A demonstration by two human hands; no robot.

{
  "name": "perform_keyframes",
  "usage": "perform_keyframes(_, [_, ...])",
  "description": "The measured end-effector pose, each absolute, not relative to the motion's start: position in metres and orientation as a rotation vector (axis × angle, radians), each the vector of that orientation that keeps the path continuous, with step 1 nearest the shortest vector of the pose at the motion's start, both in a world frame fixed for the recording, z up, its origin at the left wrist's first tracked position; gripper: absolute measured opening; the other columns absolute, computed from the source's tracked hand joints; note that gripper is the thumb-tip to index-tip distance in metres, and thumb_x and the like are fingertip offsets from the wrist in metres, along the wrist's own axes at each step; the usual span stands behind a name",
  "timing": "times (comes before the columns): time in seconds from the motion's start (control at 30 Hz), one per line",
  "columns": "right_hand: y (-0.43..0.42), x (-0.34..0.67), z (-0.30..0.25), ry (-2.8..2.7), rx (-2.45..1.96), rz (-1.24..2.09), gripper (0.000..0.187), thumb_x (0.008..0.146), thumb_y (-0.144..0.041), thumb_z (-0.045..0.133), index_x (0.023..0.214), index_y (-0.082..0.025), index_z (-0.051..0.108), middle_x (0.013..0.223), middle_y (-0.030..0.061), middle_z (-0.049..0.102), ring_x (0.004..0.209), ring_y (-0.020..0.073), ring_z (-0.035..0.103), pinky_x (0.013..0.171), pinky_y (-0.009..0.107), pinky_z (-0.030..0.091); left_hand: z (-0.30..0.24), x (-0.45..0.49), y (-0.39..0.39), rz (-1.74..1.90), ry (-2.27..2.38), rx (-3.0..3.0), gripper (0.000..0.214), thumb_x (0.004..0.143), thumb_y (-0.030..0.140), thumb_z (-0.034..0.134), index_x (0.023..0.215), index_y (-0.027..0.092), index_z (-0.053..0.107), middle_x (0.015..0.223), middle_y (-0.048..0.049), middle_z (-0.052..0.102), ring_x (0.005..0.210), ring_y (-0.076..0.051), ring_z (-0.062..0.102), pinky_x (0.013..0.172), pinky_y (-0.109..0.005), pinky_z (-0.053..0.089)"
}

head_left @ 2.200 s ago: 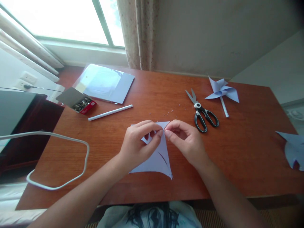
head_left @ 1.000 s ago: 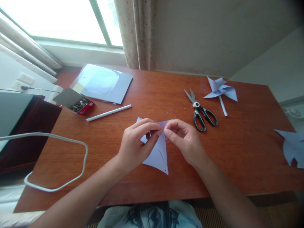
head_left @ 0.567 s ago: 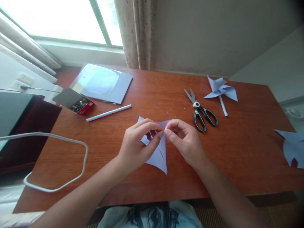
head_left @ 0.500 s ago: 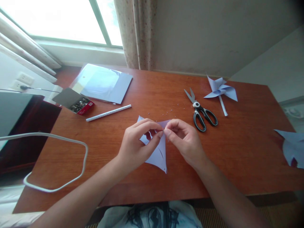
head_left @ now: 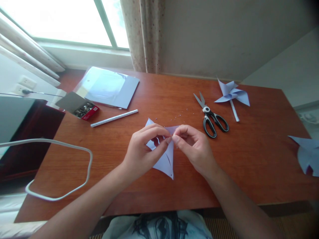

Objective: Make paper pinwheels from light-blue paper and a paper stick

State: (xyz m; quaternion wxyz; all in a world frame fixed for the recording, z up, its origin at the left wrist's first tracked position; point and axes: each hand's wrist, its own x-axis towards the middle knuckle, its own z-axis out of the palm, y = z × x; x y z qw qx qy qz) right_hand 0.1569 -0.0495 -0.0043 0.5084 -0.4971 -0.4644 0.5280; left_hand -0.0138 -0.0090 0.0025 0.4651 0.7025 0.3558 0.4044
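Note:
A cut sheet of white paper (head_left: 163,162) with slits and a small hole near its lower corner is held up over the wooden table. My left hand (head_left: 147,144) pinches it between thumb and fingertips. Close against those fingertips, my right hand (head_left: 190,144) is closed in a pinch at the paper's right edge; whether something small sits between the fingers is hidden. Tiny bits of paper (head_left: 175,117) lie scattered just beyond the hands. To the right of them rest black-handled scissors (head_left: 209,118), blades partly spread.
A rolled paper stick (head_left: 114,118) lies left of the hands, near an open box of metal pins or clips (head_left: 86,109) and a plastic-sleeved paper pack (head_left: 109,88). A finished paper pinwheel (head_left: 231,94) lies back right, another paper piece (head_left: 307,154) far right. A white cable (head_left: 89,166) loops at left.
The paper has turned slightly between my fingers: its upper left corner sits higher and its lower corner has shifted a little left. Both hands stay almost in place.

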Motion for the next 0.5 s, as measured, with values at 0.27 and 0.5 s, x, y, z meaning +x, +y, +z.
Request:
perform_keyframes(0.27, [-0.05,0.157,0.001,-1.211,-1.244,1.22,0.01,0.09,-0.027,0.068,0.083,-0.021,0.064,0.079,-0.0014,0.063,0.074,0.0138,0.06,0.069,0.025,0.051,0.005,-0.013,-0.01,0.999,0.884,1.754,0.007,0.087,0.01,0.067,0.082,0.014,0.069,0.079,-0.0041,0.066,0.068,-0.011,0.057,0.062,-0.025,0.048])
perform_keyframes(0.5, [-0.034,0.234,0.003,-1.482,-1.755,0.502,0.018,0.089,-0.032,0.065,0.103,-0.022,0.072,0.103,0.0069,0.073,0.09,0.0229,0.069,0.08,0.036,0.056,0.002,-0.016,-0.009,1.015,0.92,1.738,0.008,0.087,0.009,0.065,0.083,0.015,0.069,0.079,-0.0029,0.067,0.068,-0.011,0.059,0.061,-0.024,0.048])
